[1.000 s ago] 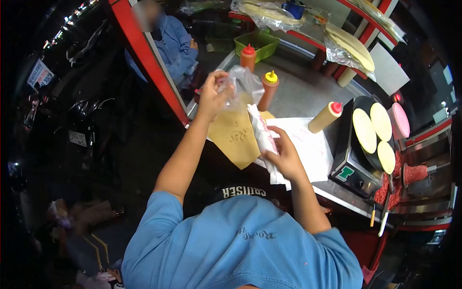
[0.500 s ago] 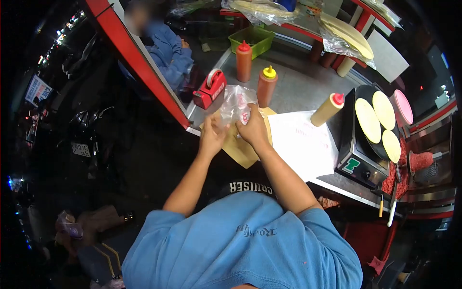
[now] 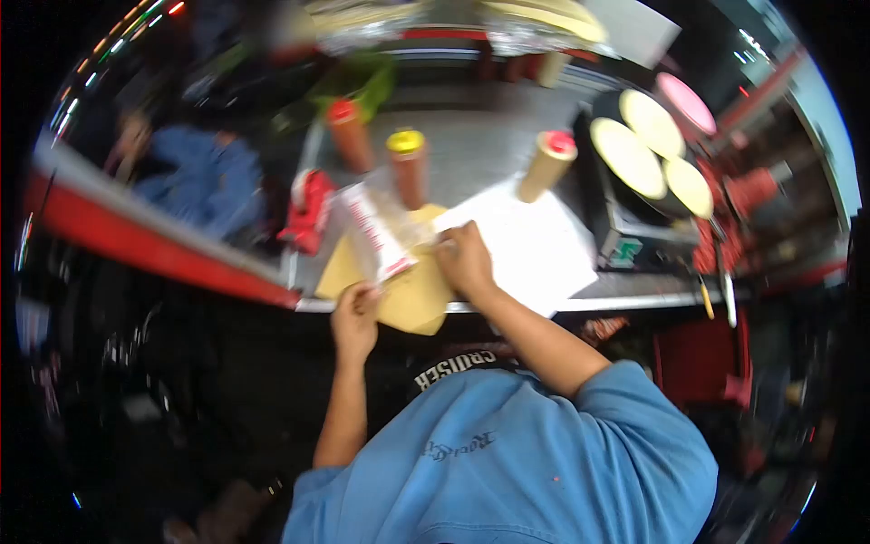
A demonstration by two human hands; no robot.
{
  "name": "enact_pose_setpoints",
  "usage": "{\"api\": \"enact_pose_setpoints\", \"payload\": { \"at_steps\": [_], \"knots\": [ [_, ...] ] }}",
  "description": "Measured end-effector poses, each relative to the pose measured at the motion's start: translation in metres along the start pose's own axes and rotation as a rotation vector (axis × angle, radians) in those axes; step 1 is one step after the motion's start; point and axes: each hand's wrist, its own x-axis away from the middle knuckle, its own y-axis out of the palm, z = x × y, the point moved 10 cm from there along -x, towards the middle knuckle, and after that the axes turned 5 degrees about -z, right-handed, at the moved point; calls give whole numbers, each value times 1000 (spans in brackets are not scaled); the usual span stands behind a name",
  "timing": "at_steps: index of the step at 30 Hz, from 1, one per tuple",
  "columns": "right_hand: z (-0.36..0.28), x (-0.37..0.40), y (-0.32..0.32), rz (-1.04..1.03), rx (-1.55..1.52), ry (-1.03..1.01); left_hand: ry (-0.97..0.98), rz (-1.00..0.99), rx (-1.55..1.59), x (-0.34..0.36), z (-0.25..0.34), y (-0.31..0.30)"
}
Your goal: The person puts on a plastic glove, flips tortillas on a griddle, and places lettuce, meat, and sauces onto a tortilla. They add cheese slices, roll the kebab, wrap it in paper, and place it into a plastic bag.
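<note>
A white paper-wrapped roll [image 3: 370, 227] with red print lies slanted on brown paper [image 3: 417, 308]. Beside it, clear plastic bag film [image 3: 410, 218] spreads toward my right hand [image 3: 466, 261], whose curled fingers are at the film's edge, over the border of the white printed sheet [image 3: 535, 245]. My left hand [image 3: 356, 313] is closed in a pinch at the near edge of the brown paper, just below the roll's lower end. What its fingers hold, if anything, is too blurred to make out. A red tape dispenser [image 3: 310, 213] stands left of the roll.
Behind the paper stand a red-capped sauce bottle [image 3: 352, 140], a yellow-capped bottle [image 3: 410, 172] and a pale bottle [image 3: 546, 168]. On the right, a griddle [image 3: 589, 181] bears flatbreads [image 3: 627, 156]. Knives [image 3: 728, 286] lie near it. A person's blue sleeve [image 3: 204, 177] is beyond the left red rail.
My view has swung, blurring the picture. My hands have moved apart and my left hand is lower. The printed roll now lies on the brown paper; earlier both hands held the plastic bag up.
</note>
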Motion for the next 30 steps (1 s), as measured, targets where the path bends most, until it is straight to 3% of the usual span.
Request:
{"api": "enact_pose_setpoints", "payload": {
  "at_steps": [1, 3, 4, 5, 9, 14, 15, 18, 21, 25, 27, 30],
  "knots": [
    [-1, 5, -4, 60, -35, -146, 44, 54, -112, 2, 9, -4],
    [-6, 8, -10, 189, -198, -357, 66, 100, 117, -7, -8, -6],
    [0, -8, 9, -40, -250, -203, 129, 150, 168, -14, -1, -11],
    [-6, -14, 12, -122, -581, -87, 192, 212, 218, -21, 11, -18],
    [-69, -36, -23, -155, -825, -343, 348, 417, 269, -12, 127, -47],
    [-154, 17, -114, -538, -1169, -509, 533, 493, 320, 91, 266, -32],
    [-164, 41, -128, -740, -1277, -500, 548, 505, 295, 123, 283, -23],
    [-164, 121, -153, -1231, -1362, -442, 361, 689, 145, 221, 308, 28],
    [-154, 191, -141, -1600, -1309, -427, 220, 811, 286, 296, 296, 66],
    [-119, 312, -115, -2056, -980, -358, 81, 1040, 295, 406, 279, 117],
    [-97, 370, -113, -2189, -943, -237, -12, 1153, 266, 463, 275, 149],
    [-108, 435, -117, -2367, -882, -307, -50, 1238, 113, 515, 291, 163]
  ]
}}
